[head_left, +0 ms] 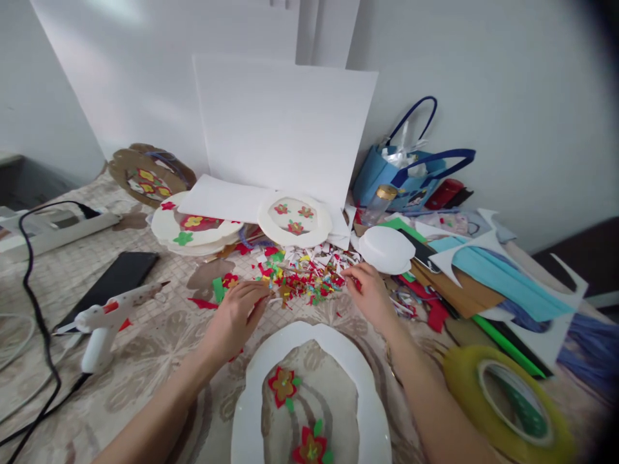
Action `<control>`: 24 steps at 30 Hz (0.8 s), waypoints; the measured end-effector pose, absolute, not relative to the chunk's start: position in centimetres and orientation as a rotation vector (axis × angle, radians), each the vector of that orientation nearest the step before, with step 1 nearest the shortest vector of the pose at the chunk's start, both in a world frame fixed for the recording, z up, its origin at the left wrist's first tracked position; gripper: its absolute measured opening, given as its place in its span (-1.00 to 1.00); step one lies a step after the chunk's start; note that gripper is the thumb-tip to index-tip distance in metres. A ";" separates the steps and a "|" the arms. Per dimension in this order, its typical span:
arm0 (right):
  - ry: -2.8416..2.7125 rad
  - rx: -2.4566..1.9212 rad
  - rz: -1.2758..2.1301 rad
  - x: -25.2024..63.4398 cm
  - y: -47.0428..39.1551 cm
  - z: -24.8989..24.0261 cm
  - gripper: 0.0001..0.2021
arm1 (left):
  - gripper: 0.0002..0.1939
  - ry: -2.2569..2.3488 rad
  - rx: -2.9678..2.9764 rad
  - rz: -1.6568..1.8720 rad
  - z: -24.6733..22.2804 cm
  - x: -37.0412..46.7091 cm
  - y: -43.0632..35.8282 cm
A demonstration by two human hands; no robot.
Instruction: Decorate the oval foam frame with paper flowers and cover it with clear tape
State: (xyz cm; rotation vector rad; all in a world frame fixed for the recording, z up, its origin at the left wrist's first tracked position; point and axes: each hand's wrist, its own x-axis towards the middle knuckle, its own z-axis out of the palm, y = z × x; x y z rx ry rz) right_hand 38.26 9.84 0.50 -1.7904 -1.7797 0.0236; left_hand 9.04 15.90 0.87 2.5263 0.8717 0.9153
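My left hand [240,314] rests at the left edge of a pile of colourful scraps [309,277], its fingers bent together; whatever they pinch is too small to name. On the pile's right side is my right hand [368,291], thumb and fingertips close together at some scraps. Nearest me lies a white scalloped frame [251,393] with a see-through centre. Two red flowers, one upper [282,386] and one lower [311,446], with green leaves sit on that centre. Behind the pile leans a smaller white frame [322,222] with three red flowers.
A glue gun [104,328] and a black phone-like slab [113,277] lie left, near cables. Yellow tape [459,380] sits right front. Farther right are coloured sheets [512,277]; a blue bag [377,174] stands behind. White boards [285,122] lean at the back.
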 end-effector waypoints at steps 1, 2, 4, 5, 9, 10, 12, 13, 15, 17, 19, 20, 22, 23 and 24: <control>-1.770 -1.804 -0.002 38.3 9.9 0.3 -0.78 | -0.81 0.869 2.528 0.918 0.9 9.0 15.9; -1.763 -1.816 -0.026 38.4 9.9 0.2 -0.76 | -0.81 0.865 2.531 0.918 0.8 9.0 15.9; -1.766 -1.824 -0.062 38.3 10.0 -0.2 -0.72 | -0.81 0.862 2.536 0.907 0.7 8.9 15.9; -1.778 -1.826 -0.083 38.1 10.1 -0.4 -0.70 | -0.81 0.863 2.539 0.901 0.6 8.9 15.9; -1.828 -1.882 -0.206 37.4 10.6 -1.4 -0.62 | -0.80 0.869 2.535 0.888 0.5 9.0 15.7; -1.842 -1.893 -0.222 37.3 10.7 -1.6 -0.60 | -0.80 0.865 2.534 0.891 0.5 9.1 15.7; -1.879 -1.866 -0.202 37.3 10.9 -1.7 -0.55 | -0.80 0.852 2.534 0.903 0.6 9.2 15.7; -1.891 -1.835 -0.185 37.4 11.0 -1.7 -0.54 | -0.80 0.848 2.533 0.909 0.6 9.2 15.6; -1.873 -1.790 -0.178 37.7 11.2 -1.6 -0.54 | -0.80 0.847 2.532 0.915 0.7 9.3 15.6; -1.820 -1.803 -0.211 38.1 11.3 -1.5 -0.57 | -0.80 0.850 2.534 0.918 0.8 9.3 15.6; -1.806 -1.849 -0.225 38.2 11.5 -1.7 -0.58 | -0.79 0.853 2.537 0.919 0.8 9.4 15.6; -1.810 -1.870 -0.216 38.2 11.5 -1.9 -0.57 | -0.80 0.854 2.537 0.921 0.8 9.4 15.6; -1.831 -1.880 -0.174 38.1 11.7 -2.2 -0.54 | -0.80 0.853 2.536 0.925 0.8 9.4 15.6; -1.843 -1.862 -0.146 38.1 11.7 -2.3 -0.53 | -0.80 0.852 2.535 0.928 0.8 9.4 15.6; -1.845 -1.835 -0.123 38.2 11.8 -2.3 -0.53 | -0.80 0.851 2.535 0.928 0.8 9.4 15.6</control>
